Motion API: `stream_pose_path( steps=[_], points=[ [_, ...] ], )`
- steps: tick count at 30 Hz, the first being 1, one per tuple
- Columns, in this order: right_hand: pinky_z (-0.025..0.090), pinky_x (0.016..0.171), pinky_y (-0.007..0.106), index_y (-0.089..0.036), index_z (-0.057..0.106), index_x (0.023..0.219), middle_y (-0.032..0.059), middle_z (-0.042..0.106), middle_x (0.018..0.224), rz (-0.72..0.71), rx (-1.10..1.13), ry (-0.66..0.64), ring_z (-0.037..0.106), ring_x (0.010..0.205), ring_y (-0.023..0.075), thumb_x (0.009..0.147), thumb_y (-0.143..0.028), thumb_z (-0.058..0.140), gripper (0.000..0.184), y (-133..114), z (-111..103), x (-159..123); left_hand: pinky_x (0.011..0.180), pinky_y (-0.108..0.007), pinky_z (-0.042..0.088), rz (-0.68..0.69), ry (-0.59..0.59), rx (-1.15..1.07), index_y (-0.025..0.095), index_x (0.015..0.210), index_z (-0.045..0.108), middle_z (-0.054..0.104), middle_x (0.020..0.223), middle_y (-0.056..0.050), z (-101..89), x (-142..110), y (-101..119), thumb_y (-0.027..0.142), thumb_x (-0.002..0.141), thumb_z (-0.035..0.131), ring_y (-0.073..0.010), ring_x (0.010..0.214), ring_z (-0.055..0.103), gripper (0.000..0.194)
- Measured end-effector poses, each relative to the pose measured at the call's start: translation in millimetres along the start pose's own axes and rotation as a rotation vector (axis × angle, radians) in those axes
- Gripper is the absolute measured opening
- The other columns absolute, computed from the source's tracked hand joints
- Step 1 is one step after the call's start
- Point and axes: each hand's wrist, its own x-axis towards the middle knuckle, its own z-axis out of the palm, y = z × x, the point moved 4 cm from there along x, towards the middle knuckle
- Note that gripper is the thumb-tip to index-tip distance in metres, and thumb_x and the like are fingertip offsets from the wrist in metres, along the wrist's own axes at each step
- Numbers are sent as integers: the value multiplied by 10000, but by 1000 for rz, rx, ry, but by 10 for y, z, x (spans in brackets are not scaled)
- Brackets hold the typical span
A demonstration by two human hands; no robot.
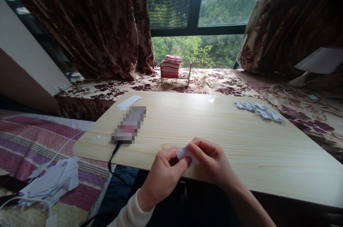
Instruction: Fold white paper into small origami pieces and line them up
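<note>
A small folded piece of white paper (pixel 187 155) is held up just above the table's near edge. My left hand (pixel 169 170) pinches its left side, with the thumb across its front. From the right, my right hand (pixel 210 157) grips the same piece at its top and right edge, thumb and forefinger together. Part of the paper is hidden behind the fingers. Several small folded white paper shapes (pixel 264 113) lie in a loose cluster at the far right of the table. A flat white paper strip (pixel 130 102) rests at the far left.
On the pale wooden table (pixel 171 120) lies a blurred-out phone-like device (pixel 130 125) with a black cable. Many white paper strips (pixel 57 178) are heaped on the striped bed cover at left. A small stand (pixel 175 77) with striped cloth (pixel 172 65) and a lamp (pixel 318 61) sit beyond.
</note>
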Motion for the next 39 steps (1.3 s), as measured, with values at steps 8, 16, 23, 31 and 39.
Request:
stream_pose_path(
  steps=[8, 16, 23, 31, 39],
  points=[
    [364, 529, 219, -168, 570, 706, -11, 548, 643, 24, -69, -87, 462, 592, 102, 848, -388, 576, 262, -14, 33, -18, 607, -232, 373, 27, 28, -32, 125, 624, 607, 502, 680, -17, 48, -36, 32, 206, 800, 560, -133, 677, 459, 199],
    [310, 486, 223, -178, 459, 560, -34, 402, 572, -29, -127, -2, 371, 545, 93, 878, -422, 497, 403, -11, 44, 6, 596, -231, 363, 8, 47, -26, 123, 599, 616, 510, 693, -22, 73, -32, 33, 195, 772, 566, -137, 687, 467, 194],
    [366, 561, 236, -172, 554, 690, -8, 503, 653, 25, -117, -63, 449, 622, 121, 879, -473, 507, 359, 3, -17, -46, 575, -230, 345, -25, 102, -72, 127, 556, 596, 467, 631, -5, 42, -31, 42, 224, 744, 599, -124, 642, 433, 212],
    [304, 481, 224, -185, 435, 567, -35, 368, 572, -24, -139, 29, 347, 545, 97, 896, -480, 461, 442, 56, 8, -13, 559, -228, 334, -25, 102, -71, 131, 556, 591, 450, 631, 4, 30, -23, 34, 206, 738, 584, -119, 631, 421, 197],
    [381, 576, 235, -167, 603, 731, 1, 551, 674, 5, -125, -74, 478, 644, 128, 874, -427, 533, 305, -28, 11, -60, 606, -238, 371, 8, 67, -23, 125, 591, 632, 504, 664, -17, 55, -36, 30, 228, 776, 585, -141, 674, 467, 217]
  ],
)
